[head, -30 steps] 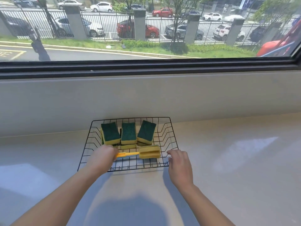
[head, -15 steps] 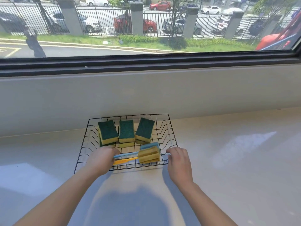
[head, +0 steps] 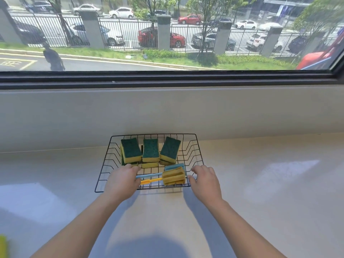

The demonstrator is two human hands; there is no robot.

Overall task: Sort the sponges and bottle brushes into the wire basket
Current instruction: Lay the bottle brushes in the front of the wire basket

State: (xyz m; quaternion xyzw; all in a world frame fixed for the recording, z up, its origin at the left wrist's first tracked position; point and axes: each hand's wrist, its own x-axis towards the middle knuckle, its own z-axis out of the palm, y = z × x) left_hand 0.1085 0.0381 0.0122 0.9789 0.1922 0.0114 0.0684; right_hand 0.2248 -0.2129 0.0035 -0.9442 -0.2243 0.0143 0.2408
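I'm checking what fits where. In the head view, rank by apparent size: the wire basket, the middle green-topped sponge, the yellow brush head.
1. wire basket, clearly largest, since it holds the others.
2. and 3. middle green-topped sponge and yellow brush head look alike; the brush head is nearer the camera, so unranked.

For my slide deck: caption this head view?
Both hands at wire basket holding sponges and brushes.

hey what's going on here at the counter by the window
A person is tidying cleaning supplies into a black wire basket on a pale counter. Green-topped yellow sponges lie in a row at its far side. The left hand is at the handles of two bottle brushes, one yellow and one blue, lying at the near edge. The right hand rests at the basket's near right corner.
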